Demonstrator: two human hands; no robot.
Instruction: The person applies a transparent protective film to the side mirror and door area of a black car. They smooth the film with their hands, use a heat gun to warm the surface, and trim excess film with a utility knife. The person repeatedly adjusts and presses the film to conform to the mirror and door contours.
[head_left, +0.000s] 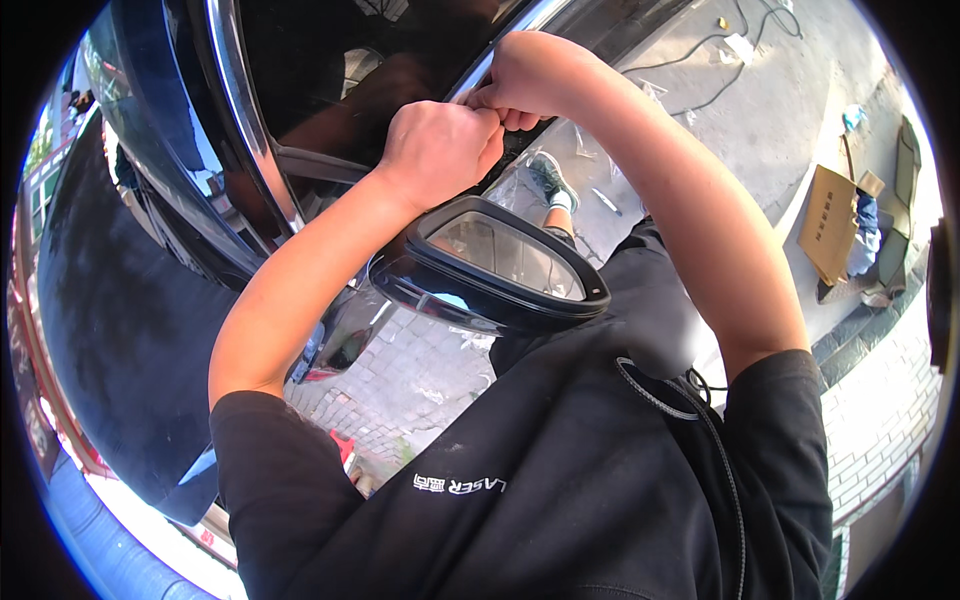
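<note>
Both my hands meet at the lower edge of a dark car's side window (337, 82), by the chrome window trim strip (536, 22). My left hand (444, 154) is curled, its fingertips against those of my right hand. Bent down at the wrist, my right hand (529, 82) has its thumb and curled fingers beside the trim. Whatever lies between the fingertips is hidden. Just below my left hand is the door mirror (502, 255), with a black housing and its glass facing me.
A dark car hood (127, 315) spreads at the left. My shoe (551, 180) stands on the concrete floor near a small pen-like object (606, 201). A black cable (720, 90) and plastic scraps lie farther off. An open cardboard box (829, 221) sits at the right.
</note>
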